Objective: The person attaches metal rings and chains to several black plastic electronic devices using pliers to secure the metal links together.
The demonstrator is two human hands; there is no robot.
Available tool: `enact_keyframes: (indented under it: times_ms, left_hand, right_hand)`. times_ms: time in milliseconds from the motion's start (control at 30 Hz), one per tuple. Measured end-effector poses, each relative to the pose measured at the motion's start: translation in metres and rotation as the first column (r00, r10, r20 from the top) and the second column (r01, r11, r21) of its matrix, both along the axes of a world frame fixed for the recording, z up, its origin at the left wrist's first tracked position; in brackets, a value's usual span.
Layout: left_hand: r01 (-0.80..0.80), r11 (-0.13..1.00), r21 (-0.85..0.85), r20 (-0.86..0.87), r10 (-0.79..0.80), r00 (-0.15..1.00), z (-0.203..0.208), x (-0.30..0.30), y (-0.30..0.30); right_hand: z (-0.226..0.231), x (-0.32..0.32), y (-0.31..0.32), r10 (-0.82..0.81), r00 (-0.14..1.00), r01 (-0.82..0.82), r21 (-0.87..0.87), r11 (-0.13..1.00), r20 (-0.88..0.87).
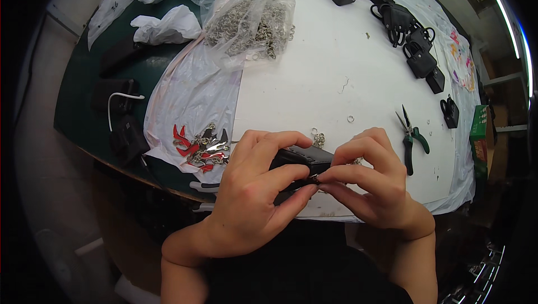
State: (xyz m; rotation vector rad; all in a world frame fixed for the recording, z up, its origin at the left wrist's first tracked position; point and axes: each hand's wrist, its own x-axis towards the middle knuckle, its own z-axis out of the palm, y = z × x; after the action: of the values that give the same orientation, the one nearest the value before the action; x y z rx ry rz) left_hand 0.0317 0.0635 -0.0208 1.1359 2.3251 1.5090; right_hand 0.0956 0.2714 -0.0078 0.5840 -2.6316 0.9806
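Near the front edge of the table, my left hand (249, 195) is closed around a small black leather-like case (315, 156). My right hand (374, 176) meets it at the case's near side, thumb and fingertips pinched together on a tiny metal piece (314, 179). Fingers hide most of that piece, so its kind cannot be told. Just beyond the case lie some small metal rings or chain links (318, 138). Long-nose pliers with green handles (412, 141) rest to the right of my right hand. Beside my left wrist, pale grey handles (203, 187) of another tool show.
Red, black and silver shoe-shaped charms with chains (200, 150) are heaped at left. A clear bag of metal chains (249, 26) sits at the back. Several black cases with straps (397, 21) line the right edge. A loose ring (351, 118) and a green box (481, 136) are also there.
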Motion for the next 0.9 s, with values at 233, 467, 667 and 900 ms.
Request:
enact_keyframes:
  times_ms: [233,467,667,900]
  left_hand:
    - [-0.124,0.991,-0.049,-0.178,0.114,0.977,-0.001,0.008,-0.004]
    - [-0.085,0.911,-0.403,-0.172,0.016,0.985,-0.040,0.033,-0.055]
    - [-0.036,0.905,-0.424,-0.321,-0.113,0.940,-0.055,0.038,-0.060]
    - [-0.086,0.969,-0.230,-0.282,0.018,0.959,-0.029,0.036,-0.099]
  right_hand:
    - [-0.015,-0.001,-0.005,-0.006,0.998,0.010,0.065,0.998,-0.070]
    - [-0.018,0.001,0.001,-0.001,0.998,0.007,0.100,0.995,-0.060]
    - [-0.023,0.007,0.006,-0.040,0.995,0.049,0.103,0.993,-0.091]
    - [-0.026,0.014,0.015,-0.081,0.983,0.110,0.176,0.978,-0.166]
